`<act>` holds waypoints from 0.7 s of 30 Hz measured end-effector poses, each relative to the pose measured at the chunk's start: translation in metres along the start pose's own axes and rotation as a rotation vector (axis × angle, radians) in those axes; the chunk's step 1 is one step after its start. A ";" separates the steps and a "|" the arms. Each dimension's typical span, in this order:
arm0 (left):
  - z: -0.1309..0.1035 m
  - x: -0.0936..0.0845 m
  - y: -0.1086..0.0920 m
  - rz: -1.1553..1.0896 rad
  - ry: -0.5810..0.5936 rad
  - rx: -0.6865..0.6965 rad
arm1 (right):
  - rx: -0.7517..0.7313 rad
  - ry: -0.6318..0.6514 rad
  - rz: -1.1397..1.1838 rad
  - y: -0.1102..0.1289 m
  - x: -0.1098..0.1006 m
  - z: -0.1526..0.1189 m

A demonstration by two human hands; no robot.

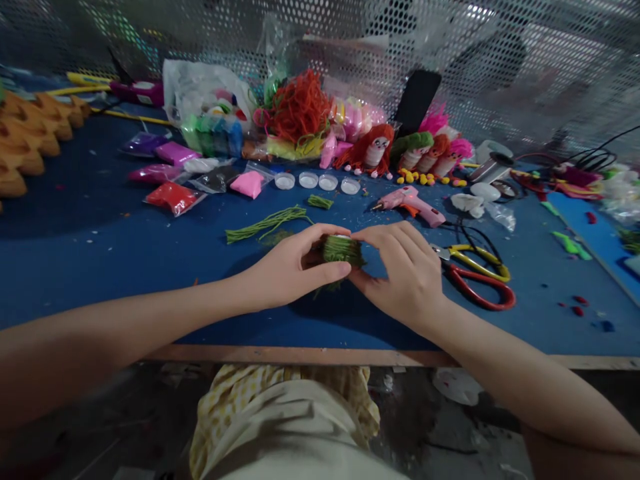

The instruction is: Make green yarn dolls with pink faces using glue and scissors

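Observation:
Between my two hands, just above the blue tabletop, is a small piece wrapped in green yarn [341, 249], with a bit of white showing at its top. My left hand [293, 263] grips its left side with thumb in front and fingers behind. From the right, my right hand [405, 270] pinches its other side, fingertips at the top edge and thumb low. Behind them lie a bundle of loose green yarn strands [270, 222] and a short green yarn piece [320, 201]. Scissors [480, 283] with yellow and red handles lie beside my right hand.
A pink glue gun [413, 205] lies behind my right hand. Several finished yarn-haired dolls [375, 150], a dark phone [418, 100], red yarn [300, 107] and small clear lids [309, 180] stand farther back. Clay packets [175, 197] are at left, near an orange egg tray [37, 137].

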State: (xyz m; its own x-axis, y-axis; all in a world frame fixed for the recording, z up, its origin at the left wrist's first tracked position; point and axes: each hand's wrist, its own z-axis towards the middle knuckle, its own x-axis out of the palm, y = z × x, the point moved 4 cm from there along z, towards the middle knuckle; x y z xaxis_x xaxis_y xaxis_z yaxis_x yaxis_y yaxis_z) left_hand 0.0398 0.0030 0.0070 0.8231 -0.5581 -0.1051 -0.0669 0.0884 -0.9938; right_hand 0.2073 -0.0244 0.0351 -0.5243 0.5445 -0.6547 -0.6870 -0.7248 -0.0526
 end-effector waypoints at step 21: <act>0.007 -0.014 0.009 -0.332 -0.142 -0.096 | 0.684 1.238 -0.333 -0.133 -0.080 -0.080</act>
State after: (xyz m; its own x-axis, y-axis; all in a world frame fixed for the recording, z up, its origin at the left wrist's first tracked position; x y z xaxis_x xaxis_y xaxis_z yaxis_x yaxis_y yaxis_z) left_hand 0.0314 0.0178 -0.0002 0.8785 -0.4227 0.2225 0.1696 -0.1593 -0.9725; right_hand 0.3810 -0.0054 0.0336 0.2225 -0.3188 -0.9214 -0.9743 -0.1080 -0.1979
